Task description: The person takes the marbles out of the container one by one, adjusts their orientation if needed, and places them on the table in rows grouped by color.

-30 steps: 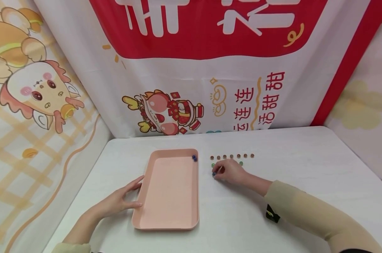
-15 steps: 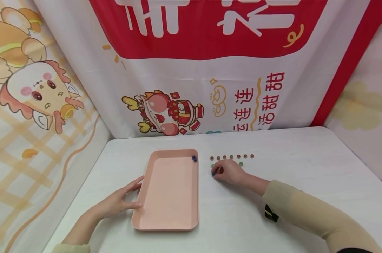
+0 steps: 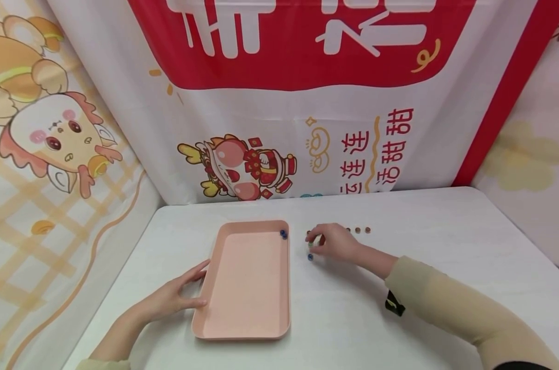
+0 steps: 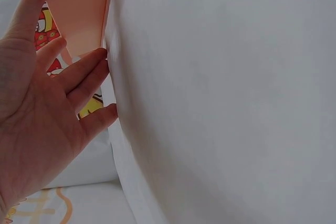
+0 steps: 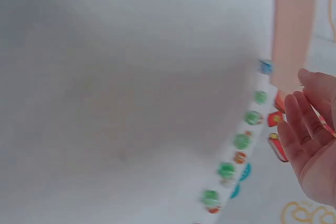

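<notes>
My left hand [image 3: 170, 295] rests against the left side of a pink tray [image 3: 285, 288], its thumb and fingers spread and touching the rim. In the left wrist view the fingers [image 4: 86, 80] look nearly straight. The right hand [image 3: 337, 242] hovers over the small beads right of the tray, thumb and fingertips apart. A blue bead [image 3: 310, 257] lies on the table just below its fingertips. One green bead [image 3: 310, 244] shows between thumb and fingers. In the right wrist view, a row of green beads [image 5: 242, 141] lies beside the loosely bent hand [image 5: 310, 140], nothing visibly held.
Several brown beads [image 3: 357, 230] form a row behind the right hand, partly hidden by it. A few dark blue beads [image 3: 283, 235] sit in the tray's far right corner. The white table [image 3: 353, 318] ends at a printed cloth backdrop [image 3: 261, 113].
My right hand has let go of the blue bead and shifted slightly up and away from it, toward the green row. The left hand stays on the tray. The head view tilts slightly.
</notes>
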### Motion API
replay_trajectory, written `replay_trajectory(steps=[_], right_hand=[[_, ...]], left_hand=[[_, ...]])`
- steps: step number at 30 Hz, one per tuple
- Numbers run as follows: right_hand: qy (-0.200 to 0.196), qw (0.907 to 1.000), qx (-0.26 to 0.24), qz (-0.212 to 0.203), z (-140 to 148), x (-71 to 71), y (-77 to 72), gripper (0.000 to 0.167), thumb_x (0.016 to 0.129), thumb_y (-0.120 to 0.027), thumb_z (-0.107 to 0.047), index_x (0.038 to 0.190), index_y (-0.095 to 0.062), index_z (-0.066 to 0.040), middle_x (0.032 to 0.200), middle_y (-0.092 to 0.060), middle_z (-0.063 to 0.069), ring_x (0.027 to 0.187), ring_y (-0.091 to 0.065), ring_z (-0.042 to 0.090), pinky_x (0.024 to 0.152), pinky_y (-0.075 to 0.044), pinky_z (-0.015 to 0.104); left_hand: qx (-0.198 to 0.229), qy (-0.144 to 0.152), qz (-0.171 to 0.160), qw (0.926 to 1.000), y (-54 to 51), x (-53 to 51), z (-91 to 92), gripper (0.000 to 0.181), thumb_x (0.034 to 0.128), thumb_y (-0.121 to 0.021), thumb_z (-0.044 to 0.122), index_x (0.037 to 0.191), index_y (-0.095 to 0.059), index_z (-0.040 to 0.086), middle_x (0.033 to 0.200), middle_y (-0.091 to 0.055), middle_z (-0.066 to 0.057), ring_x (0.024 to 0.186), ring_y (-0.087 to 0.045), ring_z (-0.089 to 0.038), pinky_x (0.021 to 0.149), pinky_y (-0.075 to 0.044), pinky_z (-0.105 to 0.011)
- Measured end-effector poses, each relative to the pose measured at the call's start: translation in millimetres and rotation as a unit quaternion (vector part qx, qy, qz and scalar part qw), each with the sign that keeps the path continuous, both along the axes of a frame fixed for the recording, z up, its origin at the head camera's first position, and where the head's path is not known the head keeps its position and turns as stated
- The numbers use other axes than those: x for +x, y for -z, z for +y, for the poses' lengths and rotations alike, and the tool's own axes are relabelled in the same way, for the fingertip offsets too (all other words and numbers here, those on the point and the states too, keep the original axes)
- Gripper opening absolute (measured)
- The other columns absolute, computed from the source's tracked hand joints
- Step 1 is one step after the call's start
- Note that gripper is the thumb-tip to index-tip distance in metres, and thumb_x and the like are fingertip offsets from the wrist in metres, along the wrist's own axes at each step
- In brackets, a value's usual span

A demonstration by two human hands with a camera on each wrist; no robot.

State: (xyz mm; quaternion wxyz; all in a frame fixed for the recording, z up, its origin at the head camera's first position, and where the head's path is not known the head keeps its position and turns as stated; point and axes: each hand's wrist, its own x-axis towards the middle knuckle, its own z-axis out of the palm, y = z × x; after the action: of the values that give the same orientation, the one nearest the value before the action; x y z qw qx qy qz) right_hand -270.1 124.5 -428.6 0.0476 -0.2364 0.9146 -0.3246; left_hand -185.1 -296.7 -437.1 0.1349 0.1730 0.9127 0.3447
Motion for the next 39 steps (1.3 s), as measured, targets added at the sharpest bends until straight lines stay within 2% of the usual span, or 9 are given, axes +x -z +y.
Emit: replay_trajectory(steps=[3, 10, 14, 20, 24, 29, 34, 39], right_hand=[[-0.016, 0.9998, 0.007, 0.012, -4.5, -4.8, -14.7, 0.024, 0.084, -0.078, -0.014, 0.107, -0.073, -0.01, 0.098, -0.068, 0.003, 0.078, -0.057, 0.014, 0.064, -0.05, 0.026], [-0.045, 0.9977, 0.043, 0.029, -20.5, -14.8, -43.9, 0.022, 0.085, -0.078, -0.019, 0.106, -0.074, -0.016, 0.103, -0.069, 0.003, 0.083, -0.06, 0.011, 0.069, -0.052, 0.023], [-0.073, 0.9946, 0.061, 0.041, -30.7, -20.6, -51.9, 0.024, 0.085, -0.077, -0.019, 0.108, -0.074, -0.013, 0.105, -0.068, 0.004, 0.089, -0.061, 0.015, 0.074, -0.052, 0.026], [-0.103, 0.99, 0.085, 0.045, -42.9, -31.2, -50.4, 0.024, 0.087, -0.075, -0.021, 0.109, -0.073, -0.011, 0.106, -0.067, 0.004, 0.096, -0.061, 0.019, 0.079, -0.05, 0.027], [-0.103, 0.9897, 0.092, 0.037, -50.1, -38.1, -47.0, 0.025, 0.088, -0.074, -0.024, 0.11, -0.073, -0.012, 0.104, -0.066, -0.001, 0.097, -0.06, 0.017, 0.08, -0.05, 0.026], [-0.105, 0.9902, 0.085, 0.035, -59.2, -45.4, -44.1, 0.024, 0.09, -0.073, -0.022, 0.111, -0.072, -0.011, 0.104, -0.066, -0.001, 0.1, -0.061, 0.019, 0.081, -0.05, 0.027], [-0.106, 0.989, 0.095, 0.04, -69.4, -51.4, -42.8, 0.023, 0.09, -0.072, -0.02, 0.111, -0.072, -0.011, 0.102, -0.065, -0.003, 0.092, -0.058, 0.013, 0.078, -0.05, 0.024], [-0.096, 0.9877, 0.121, 0.025, -82.7, -57.2, -33.2, 0.024, 0.09, -0.072, -0.017, 0.113, -0.072, -0.012, 0.096, -0.063, -0.004, 0.087, -0.056, 0.014, 0.075, -0.05, 0.023]], left_hand=[[-0.003, -0.002, -0.001, 1.0, 0.1, 0.5, -0.3, 0.091, 0.0792, -0.079, 0.038, 0.153, -0.03, 0.017, 0.142, -0.046, -0.022, 0.135, -0.034, -0.041, 0.106, -0.02, -0.065], [-0.005, -0.005, 0.001, 1.0, 0.0, 1.5, -0.4, 0.092, 0.0786, -0.08, 0.037, 0.153, -0.031, 0.017, 0.142, -0.047, -0.022, 0.135, -0.035, -0.042, 0.106, -0.02, -0.065], [-0.008, -0.009, -0.002, 0.9999, 1.3, 1.8, -1.3, 0.092, 0.0785, -0.079, 0.039, 0.154, -0.03, 0.018, 0.142, -0.047, -0.022, 0.136, -0.034, -0.041, 0.106, -0.02, -0.065], [-0.002, 0.0, 0.011, 0.9999, 3.0, 3.2, -2.5, 0.092, 0.0788, -0.079, 0.037, 0.153, -0.03, 0.016, 0.141, -0.048, -0.022, 0.135, -0.035, -0.041, 0.106, -0.021, -0.064], [0.003, 0.005, 0.018, 0.9998, 2.9, 4.2, -3.0, 0.092, 0.0784, -0.08, 0.037, 0.153, -0.031, 0.015, 0.14, -0.049, -0.022, 0.134, -0.036, -0.041, 0.106, -0.021, -0.064], [0.007, 0.016, 0.03, 0.9994, 2.0, 4.0, -3.1, 0.091, 0.0785, -0.08, 0.036, 0.153, -0.031, 0.013, 0.139, -0.051, -0.02, 0.134, -0.037, -0.04, 0.106, -0.023, -0.063], [0.011, 0.019, 0.034, 0.9992, 2.5, 3.1, -2.5, 0.091, 0.0786, -0.079, 0.037, 0.153, -0.031, 0.014, 0.139, -0.052, -0.017, 0.134, -0.038, -0.038, 0.106, -0.023, -0.061], [0.014, 0.014, 0.026, 0.9995, 3.0, 3.7, -3.6, 0.091, 0.0792, -0.079, 0.039, 0.153, -0.031, 0.016, 0.14, -0.051, -0.016, 0.135, -0.037, -0.037, 0.107, -0.022, -0.06]])
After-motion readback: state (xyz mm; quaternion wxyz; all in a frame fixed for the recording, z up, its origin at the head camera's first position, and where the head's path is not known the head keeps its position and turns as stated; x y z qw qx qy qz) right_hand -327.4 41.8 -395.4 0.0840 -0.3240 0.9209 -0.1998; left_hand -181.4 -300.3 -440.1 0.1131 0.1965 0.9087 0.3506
